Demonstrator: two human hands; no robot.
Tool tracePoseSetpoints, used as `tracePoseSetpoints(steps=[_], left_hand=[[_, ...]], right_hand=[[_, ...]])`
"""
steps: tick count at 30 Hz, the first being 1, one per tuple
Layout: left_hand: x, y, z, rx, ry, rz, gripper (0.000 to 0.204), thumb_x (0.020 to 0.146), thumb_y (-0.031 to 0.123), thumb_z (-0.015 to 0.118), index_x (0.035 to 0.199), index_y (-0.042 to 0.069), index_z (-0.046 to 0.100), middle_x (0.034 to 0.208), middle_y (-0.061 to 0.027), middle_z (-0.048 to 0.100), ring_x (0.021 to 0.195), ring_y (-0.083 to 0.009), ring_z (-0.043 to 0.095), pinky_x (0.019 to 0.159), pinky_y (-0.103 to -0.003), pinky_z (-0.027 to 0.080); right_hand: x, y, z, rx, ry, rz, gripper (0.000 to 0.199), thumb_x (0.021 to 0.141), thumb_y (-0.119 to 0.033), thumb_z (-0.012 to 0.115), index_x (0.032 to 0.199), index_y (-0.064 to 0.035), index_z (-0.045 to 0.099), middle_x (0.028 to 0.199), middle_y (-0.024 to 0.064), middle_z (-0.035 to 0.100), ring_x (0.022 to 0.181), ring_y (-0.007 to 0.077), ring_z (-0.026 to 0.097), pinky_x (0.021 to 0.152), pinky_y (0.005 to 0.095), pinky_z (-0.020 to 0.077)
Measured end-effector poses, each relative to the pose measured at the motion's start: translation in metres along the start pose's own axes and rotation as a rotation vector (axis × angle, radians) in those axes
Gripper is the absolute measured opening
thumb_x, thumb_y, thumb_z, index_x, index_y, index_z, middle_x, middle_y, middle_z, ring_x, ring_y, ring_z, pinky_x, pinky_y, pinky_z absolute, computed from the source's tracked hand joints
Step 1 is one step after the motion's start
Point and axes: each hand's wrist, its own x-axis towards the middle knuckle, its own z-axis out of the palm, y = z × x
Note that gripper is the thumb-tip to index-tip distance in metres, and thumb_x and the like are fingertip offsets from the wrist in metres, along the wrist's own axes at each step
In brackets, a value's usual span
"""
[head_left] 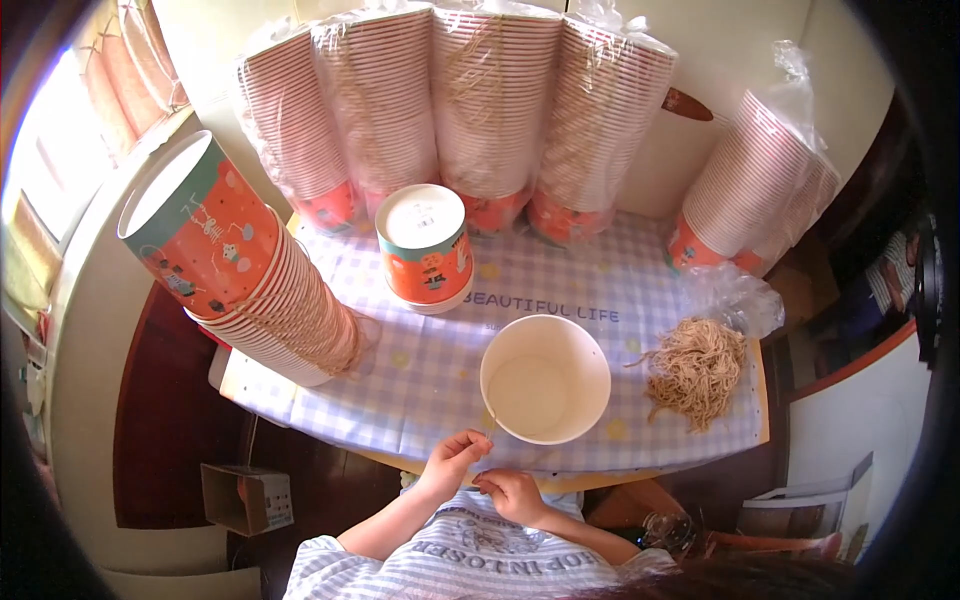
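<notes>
An open paper bucket (pixel 545 385) stands near the table's front edge, its pale inside facing me. At its near left rim a short, thin piece of beige cord (pixel 491 424) runs down toward my left hand (pixel 460 462), whose thumb and fingers are pinched together on it. Just right of and below it, my right hand (pixel 510 495) is also closed in a pinch, close to my body. Whatever its fingertips hold is too small to make out. The two hands are close together but apart. A loose pile of beige cords (pixel 700 372) lies right of the bucket.
A tall stack of nested buckets (pixel 275 300) leans at the left. One lidded orange bucket (pixel 428 270) stands behind the open one. Several plastic-wrapped bucket stacks (pixel 495 120) line the back, with more (pixel 745 180) at the right. A checked cloth (pixel 430 400) covers the table.
</notes>
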Motion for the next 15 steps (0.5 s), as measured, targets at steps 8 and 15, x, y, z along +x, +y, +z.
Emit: tracePoseSetpoints(steps=[8, 15], left_hand=[[0.014, 0.016, 0.002, -0.130, -0.004, -0.003, 0.013, 0.084, 0.015, 0.056, 0.087, 0.003, 0.058, 0.082, 0.0000, 0.057, 0.072, -0.0071, 0.045, 0.066, -0.021, 0.035], [0.031, 0.034, 0.007, 0.002, -0.028, 0.021, 0.014, 0.084, 0.016, 0.057, 0.089, 0.003, 0.058, 0.079, 0.0006, 0.057, 0.071, -0.0069, 0.044, 0.065, -0.020, 0.035]], right_hand=[[-0.003, -0.003, -0.005, -0.198, -0.233, -0.083, 0.010, 0.072, -0.008, 0.057, 0.080, -0.0076, 0.064, 0.077, 0.0086, 0.063, 0.071, 0.0249, 0.061, 0.062, 0.0350, 0.0484], [-0.008, 0.002, -0.001, -0.317, -0.365, -0.112, 0.017, 0.076, -0.014, 0.046, 0.085, -0.0114, 0.060, 0.082, 0.0077, 0.063, 0.075, 0.0263, 0.061, 0.062, 0.0380, 0.0491]])
